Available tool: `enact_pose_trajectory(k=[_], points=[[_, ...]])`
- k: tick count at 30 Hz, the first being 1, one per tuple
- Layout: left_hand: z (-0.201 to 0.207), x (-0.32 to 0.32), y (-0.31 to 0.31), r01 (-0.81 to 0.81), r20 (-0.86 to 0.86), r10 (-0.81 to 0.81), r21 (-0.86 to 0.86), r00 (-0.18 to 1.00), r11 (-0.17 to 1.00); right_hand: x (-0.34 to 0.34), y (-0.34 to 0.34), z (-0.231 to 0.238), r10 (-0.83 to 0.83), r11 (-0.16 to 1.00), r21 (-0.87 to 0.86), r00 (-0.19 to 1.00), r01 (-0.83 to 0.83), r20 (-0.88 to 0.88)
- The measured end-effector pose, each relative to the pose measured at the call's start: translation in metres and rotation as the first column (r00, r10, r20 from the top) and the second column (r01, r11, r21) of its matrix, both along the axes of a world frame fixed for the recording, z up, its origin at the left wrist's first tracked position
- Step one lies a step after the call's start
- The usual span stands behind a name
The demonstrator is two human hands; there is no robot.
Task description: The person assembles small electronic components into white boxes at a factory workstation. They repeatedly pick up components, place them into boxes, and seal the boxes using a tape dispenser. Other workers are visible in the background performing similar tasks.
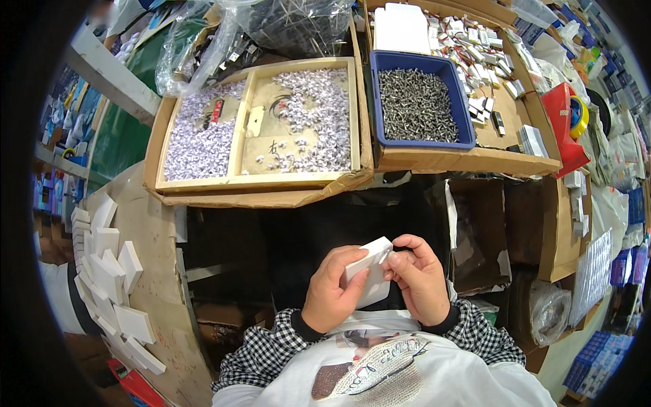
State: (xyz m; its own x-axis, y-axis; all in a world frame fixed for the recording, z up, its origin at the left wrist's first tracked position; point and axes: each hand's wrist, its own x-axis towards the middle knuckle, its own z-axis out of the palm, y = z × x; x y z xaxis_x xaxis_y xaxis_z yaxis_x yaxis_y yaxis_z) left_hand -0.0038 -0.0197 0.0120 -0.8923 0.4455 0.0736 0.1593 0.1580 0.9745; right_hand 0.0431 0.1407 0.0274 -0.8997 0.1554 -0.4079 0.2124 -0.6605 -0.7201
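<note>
In my left hand [332,290] is a flat white rectangular case [376,288], tilted upward in front of my chest. The thumb presses one face while the fingers wrap the far edge. My right hand [424,285] is closed in a pinch at the case's upper right end. A small whitish piece [384,257] shows by those fingertips; whether it is loose or part of the case I cannot tell.
Ahead stands a wooden tray [241,122] of small white parts in a cardboard box. Beside it, a blue bin [472,132] holds metal screws or pins. Wired white pieces [475,54] fill the right box. White cases [108,275] are piled on the left table.
</note>
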Motion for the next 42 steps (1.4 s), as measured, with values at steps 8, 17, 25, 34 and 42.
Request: enact_pose_trajectory(k=[8,17,25,34,42], points=[[0.006,-0.012,-0.001,0.122,0.038,-0.122,0.014,0.992,0.992,-0.002,0.002,-0.01,-0.239,0.967,0.041,0.951,0.251,-0.197],[0.009,-0.019,0.0,0.204,0.153,-0.211,0.059,0.966,0.977,0.003,-0.007,-0.015,-0.272,0.944,-0.214,0.959,0.251,-0.075],[0.012,-0.015,0.001,0.115,0.249,-0.114,0.008,0.962,0.993,0.001,0.008,0.003,-0.132,0.985,0.101,0.988,0.14,-0.082],[0.011,-0.006,0.007,0.012,0.036,-0.011,-0.03,0.999,0.999,-0.004,-0.003,0.013,0.028,1.0,-0.01,0.999,-0.027,0.029],[0.01,-0.01,0.006,0.12,-0.081,-0.125,-0.067,0.989,0.991,-0.005,-0.004,0.013,0.028,1.0,0.009,0.998,-0.029,0.064]])
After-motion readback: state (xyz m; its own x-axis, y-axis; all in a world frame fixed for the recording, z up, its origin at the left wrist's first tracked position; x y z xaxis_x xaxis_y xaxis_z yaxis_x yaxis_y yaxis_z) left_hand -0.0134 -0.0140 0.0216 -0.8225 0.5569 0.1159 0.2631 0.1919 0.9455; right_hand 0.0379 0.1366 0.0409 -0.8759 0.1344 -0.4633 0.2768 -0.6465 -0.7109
